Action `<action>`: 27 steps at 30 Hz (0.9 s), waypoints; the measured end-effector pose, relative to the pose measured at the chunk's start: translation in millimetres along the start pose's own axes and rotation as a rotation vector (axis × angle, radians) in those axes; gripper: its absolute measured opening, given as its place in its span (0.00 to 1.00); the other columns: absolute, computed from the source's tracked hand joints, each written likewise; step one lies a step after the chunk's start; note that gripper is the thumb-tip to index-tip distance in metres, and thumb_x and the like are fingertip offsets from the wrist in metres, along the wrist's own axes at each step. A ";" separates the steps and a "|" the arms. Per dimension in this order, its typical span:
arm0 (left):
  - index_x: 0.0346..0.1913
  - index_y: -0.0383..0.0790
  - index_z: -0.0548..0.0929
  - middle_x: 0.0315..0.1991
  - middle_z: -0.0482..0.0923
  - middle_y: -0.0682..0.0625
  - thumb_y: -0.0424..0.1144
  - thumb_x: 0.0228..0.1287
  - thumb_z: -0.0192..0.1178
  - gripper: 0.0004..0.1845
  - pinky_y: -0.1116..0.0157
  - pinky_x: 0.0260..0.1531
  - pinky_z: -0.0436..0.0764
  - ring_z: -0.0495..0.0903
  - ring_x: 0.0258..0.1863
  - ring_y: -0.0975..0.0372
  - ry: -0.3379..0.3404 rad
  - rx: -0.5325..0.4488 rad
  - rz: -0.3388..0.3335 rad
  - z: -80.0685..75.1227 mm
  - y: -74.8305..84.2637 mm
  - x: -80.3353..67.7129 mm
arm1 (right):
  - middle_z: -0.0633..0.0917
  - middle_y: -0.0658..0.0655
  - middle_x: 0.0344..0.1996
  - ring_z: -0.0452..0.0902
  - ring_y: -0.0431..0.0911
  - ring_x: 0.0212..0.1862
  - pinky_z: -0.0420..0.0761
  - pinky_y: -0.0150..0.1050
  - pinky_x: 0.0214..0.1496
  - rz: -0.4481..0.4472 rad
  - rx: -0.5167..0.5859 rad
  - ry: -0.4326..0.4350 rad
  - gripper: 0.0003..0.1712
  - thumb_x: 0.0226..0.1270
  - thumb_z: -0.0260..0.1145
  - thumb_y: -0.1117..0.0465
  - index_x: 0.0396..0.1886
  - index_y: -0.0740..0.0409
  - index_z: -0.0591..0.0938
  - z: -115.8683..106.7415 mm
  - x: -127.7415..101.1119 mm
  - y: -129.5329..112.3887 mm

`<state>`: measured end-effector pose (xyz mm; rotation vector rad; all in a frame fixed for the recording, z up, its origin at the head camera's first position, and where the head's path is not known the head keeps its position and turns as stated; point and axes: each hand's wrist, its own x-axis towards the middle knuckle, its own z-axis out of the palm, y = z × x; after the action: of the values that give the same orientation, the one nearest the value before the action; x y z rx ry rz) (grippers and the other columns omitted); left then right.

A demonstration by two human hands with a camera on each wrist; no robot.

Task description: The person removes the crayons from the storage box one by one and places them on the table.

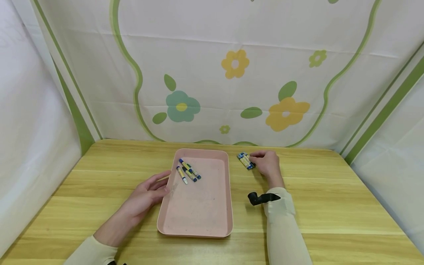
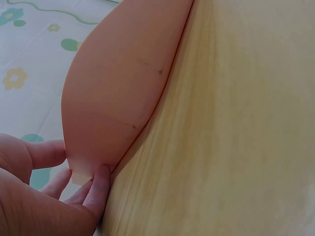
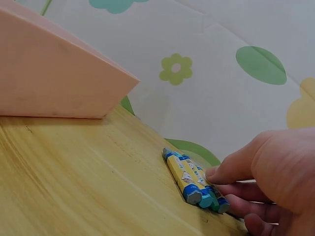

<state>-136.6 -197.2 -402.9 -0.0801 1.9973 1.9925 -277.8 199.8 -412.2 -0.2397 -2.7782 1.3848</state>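
Note:
A pink tray (image 1: 198, 209) lies on the wooden table (image 1: 331, 206), with three blue-and-yellow crayons (image 1: 188, 171) in its far left corner. My left hand (image 1: 163, 184) rests with relaxed fingers against the tray's left rim. In the left wrist view its fingertips (image 2: 101, 179) touch the outside wall of the tray (image 2: 123, 98). Right of the tray, a small bunch of crayons (image 1: 246, 161) lies on the table. My right hand (image 1: 255, 160) pinches its near end. In the right wrist view, the thumb and fingers (image 3: 231, 172) close on the bunch of crayons (image 3: 189, 179).
A floral cloth backdrop (image 1: 232, 81) hangs behind the table, with white cloth walls on both sides. A black strap (image 1: 261, 198) sits on my right wrist. The tray's corner (image 3: 59, 83) stands left of the crayon bunch.

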 end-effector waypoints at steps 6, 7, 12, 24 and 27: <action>0.83 0.41 0.61 0.83 0.60 0.36 0.33 0.79 0.58 0.34 0.72 0.58 0.81 0.67 0.78 0.49 0.000 -0.002 0.004 -0.3 -0.3 0.5 | 0.91 0.63 0.55 0.81 0.58 0.65 0.78 0.53 0.70 -0.002 0.004 0.001 0.15 0.72 0.72 0.55 0.52 0.57 0.92 1.2 0.0 0.0; 0.83 0.41 0.61 0.83 0.60 0.36 0.33 0.79 0.58 0.34 0.72 0.58 0.81 0.67 0.78 0.49 -0.001 -0.002 0.005 -0.4 -0.3 0.5 | 0.91 0.63 0.55 0.81 0.58 0.64 0.78 0.53 0.69 -0.002 0.005 -0.001 0.15 0.72 0.72 0.55 0.52 0.57 0.92 1.3 0.0 -0.2; 0.83 0.41 0.61 0.83 0.61 0.36 0.33 0.79 0.58 0.35 0.72 0.58 0.81 0.68 0.77 0.50 -0.003 -0.003 0.007 -0.7 -0.5 0.3 | 0.90 0.63 0.55 0.81 0.59 0.64 0.78 0.54 0.69 0.005 0.008 -0.010 0.15 0.72 0.72 0.54 0.52 0.57 0.92 2.2 -0.7 -1.0; 0.84 0.40 0.60 0.83 0.60 0.36 0.33 0.79 0.58 0.35 0.72 0.58 0.81 0.66 0.78 0.50 -0.012 -0.007 0.012 -0.3 -0.5 0.2 | 0.90 0.63 0.56 0.80 0.60 0.66 0.77 0.56 0.71 0.001 0.004 -0.018 0.16 0.72 0.72 0.53 0.51 0.57 0.92 1.8 -0.1 0.3; 0.84 0.40 0.60 0.83 0.60 0.35 0.34 0.79 0.58 0.35 0.72 0.58 0.81 0.68 0.77 0.52 -0.012 -0.005 0.014 -0.1 -1.5 0.4 | 0.90 0.63 0.56 0.80 0.59 0.65 0.78 0.55 0.70 0.007 0.008 -0.020 0.16 0.72 0.72 0.53 0.52 0.57 0.92 0.9 0.0 0.4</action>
<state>-136.7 -197.3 -404.5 -0.0555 1.9911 2.0018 -277.9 199.3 -413.1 -0.2372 -2.7904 1.4070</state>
